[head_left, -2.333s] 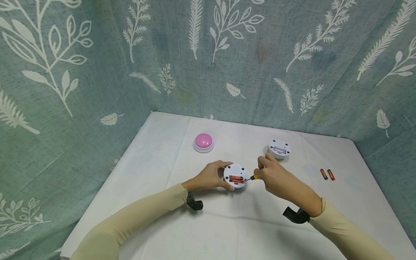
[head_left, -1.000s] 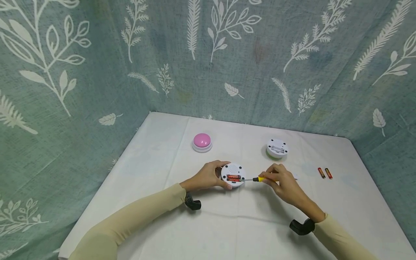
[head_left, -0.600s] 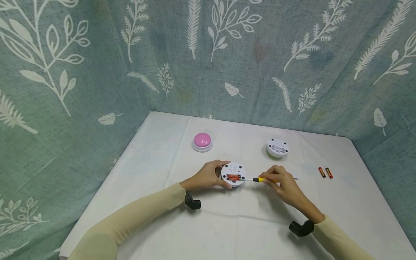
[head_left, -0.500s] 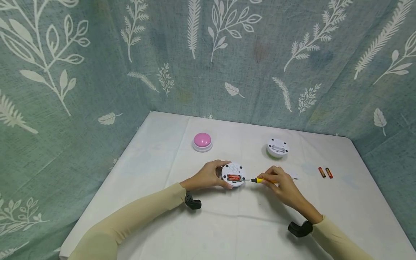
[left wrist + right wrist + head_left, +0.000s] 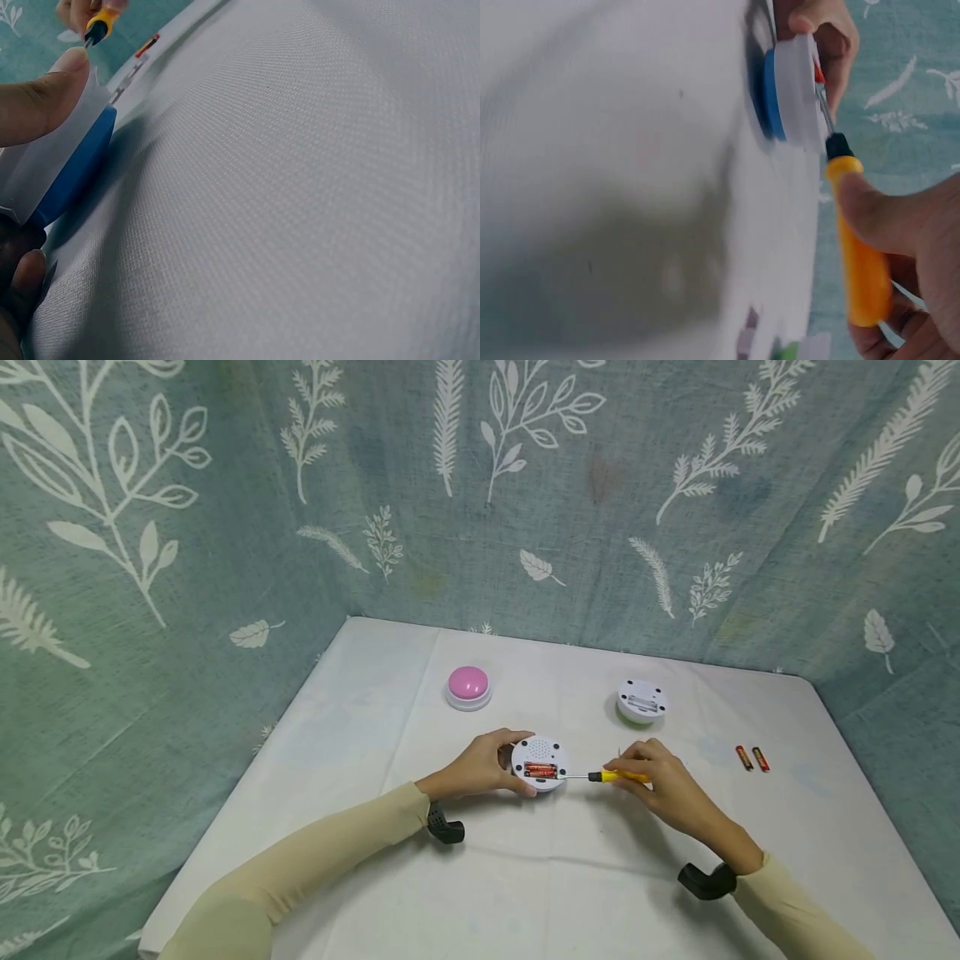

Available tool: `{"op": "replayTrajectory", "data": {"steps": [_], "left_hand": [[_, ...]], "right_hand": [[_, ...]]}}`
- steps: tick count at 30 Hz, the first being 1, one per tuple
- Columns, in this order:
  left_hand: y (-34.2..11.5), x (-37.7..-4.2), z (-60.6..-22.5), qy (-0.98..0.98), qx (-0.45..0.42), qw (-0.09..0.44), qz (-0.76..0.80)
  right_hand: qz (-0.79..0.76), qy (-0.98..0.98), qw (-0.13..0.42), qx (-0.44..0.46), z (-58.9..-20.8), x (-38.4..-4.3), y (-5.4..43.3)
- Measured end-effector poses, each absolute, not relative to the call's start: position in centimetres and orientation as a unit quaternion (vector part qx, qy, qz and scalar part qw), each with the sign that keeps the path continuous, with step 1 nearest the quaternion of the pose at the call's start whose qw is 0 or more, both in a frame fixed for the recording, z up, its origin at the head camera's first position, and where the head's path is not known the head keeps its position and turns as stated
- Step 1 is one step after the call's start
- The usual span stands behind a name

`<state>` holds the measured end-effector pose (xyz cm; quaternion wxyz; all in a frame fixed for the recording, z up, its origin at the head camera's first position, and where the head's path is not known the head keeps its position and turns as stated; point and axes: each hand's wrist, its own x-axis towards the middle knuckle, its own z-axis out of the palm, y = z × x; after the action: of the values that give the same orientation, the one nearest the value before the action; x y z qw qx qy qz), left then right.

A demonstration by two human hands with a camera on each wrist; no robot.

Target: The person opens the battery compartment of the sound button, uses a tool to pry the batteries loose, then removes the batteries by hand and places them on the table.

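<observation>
"What do you see from over there?"

"On my far-off screen, the left hand (image 5: pixel 480 768) grips a round white push button (image 5: pixel 538 748) by its sides, with the thumb on the near edge. It's upside down: its blue dome (image 5: pixel 773 97) faces the table, and tiny holes and dark feet show on top."

"What's in it?"

"Two red batteries (image 5: pixel 540 770), side by side in a slot."

"And the right hand (image 5: pixel 669 789)?"

"It's to the right of that push button, thumb and fingers around the yellow handle of a screwdriver (image 5: pixel 607 776). The metal end points toward the left hand and reaches the right end of the slot. I can't tell if it touches a battery."

"What's farther out?"

"Past the left hand I see a pink push button (image 5: pixel 468 683), dome up. Past the right hand, a white and green push button (image 5: pixel 641 700) is upside down. Two loose red batteries (image 5: pixel 744 757) lie farther to the right of the right hand."

"And under and behind?"

"A white cloth (image 5: pixel 555 902) under both hands, and a blue-green curtain (image 5: pixel 412 452) with white leaves beyond them."
</observation>
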<state>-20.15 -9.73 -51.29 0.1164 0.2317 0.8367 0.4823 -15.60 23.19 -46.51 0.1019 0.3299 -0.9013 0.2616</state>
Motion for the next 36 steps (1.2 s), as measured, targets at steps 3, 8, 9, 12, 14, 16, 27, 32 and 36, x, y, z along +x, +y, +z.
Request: {"op": "replayTrajectory", "data": {"steps": [3, 8, 9, 12, 14, 16, 27, 32, 36], "left_hand": [[-9.6, -20.2, -51.4, 0.834, 0.228, 0.118, 0.488], [-9.5, -20.3, -51.5, 0.832, 0.228, 0.119, 0.491], [-9.5, -20.3, -51.5, 0.832, 0.228, 0.12, 0.492], [-9.5, -20.4, -51.5, 0.831, 0.23, 0.121, 0.492], [-9.6, -20.4, -51.5, 0.83, 0.232, 0.122, 0.493], [-9.7, -20.4, -51.5, 0.829, 0.233, 0.125, 0.493], [-9.8, -20.7, -51.7, 0.827, 0.235, 0.125, 0.495], [-9.8, -20.7, -51.8, 0.822, 0.24, 0.125, 0.502], [-9.8, -20.7, -51.7, 0.82, 0.243, 0.126, 0.503]], "right_hand": [[0.236, -0.907, 0.096, 0.336, -46.3, -15.6, 23.5], [0.219, -0.91, 0.108, 0.336, -46.3, -15.4, 24.2], [0.219, -0.909, 0.115, 0.336, -46.3, -15.4, 24.5], [0.222, -0.908, 0.134, 0.329, -46.3, -15.3, 25.3], [0.226, -0.91, 0.142, 0.317, -46.3, -15.1, 25.8], [0.232, -0.915, 0.142, 0.298, -46.2, -14.9, 26.4], [0.228, -0.938, 0.164, 0.202, -46.5, -13.5, 29.6], [0.214, -0.943, 0.185, 0.178, -46.8, -13.0, 31.0], [0.202, -0.947, 0.195, 0.156, -47.0, -12.5, 32.1]]}}
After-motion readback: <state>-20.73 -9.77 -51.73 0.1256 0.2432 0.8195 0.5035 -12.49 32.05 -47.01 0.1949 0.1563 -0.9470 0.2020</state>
